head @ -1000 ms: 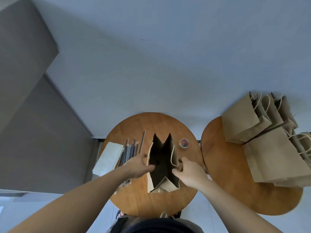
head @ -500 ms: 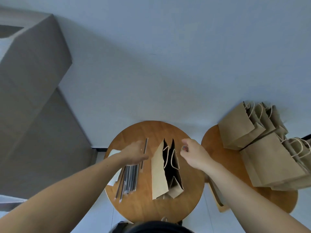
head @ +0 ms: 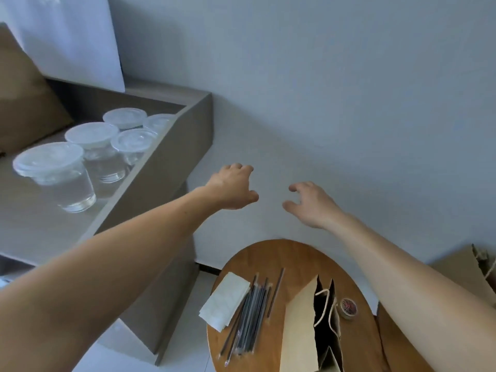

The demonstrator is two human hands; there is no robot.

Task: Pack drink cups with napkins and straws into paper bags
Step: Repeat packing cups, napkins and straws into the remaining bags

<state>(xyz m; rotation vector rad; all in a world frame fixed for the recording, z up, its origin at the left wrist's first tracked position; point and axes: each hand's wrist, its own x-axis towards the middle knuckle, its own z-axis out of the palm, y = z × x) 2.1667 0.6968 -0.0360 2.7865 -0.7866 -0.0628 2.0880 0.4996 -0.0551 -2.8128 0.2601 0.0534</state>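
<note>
Both hands hang empty in the air, the left hand [head: 232,187] and right hand [head: 311,204] with loosely curled fingers. Lidded clear cups [head: 80,157] stand on a shelf at left. An open paper bag [head: 303,326] stands on the round table [head: 268,253].

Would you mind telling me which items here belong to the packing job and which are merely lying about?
For the job:
lidded cups
napkins
straws
open paper bag

Lying about:
small round tin beside the bag
white panel

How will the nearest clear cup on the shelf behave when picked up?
The nearest cup looks filled with clear liquid, so probably heavy for its size. Its clear wall may flex if squeezed. The lid likely limits spilling.
</note>
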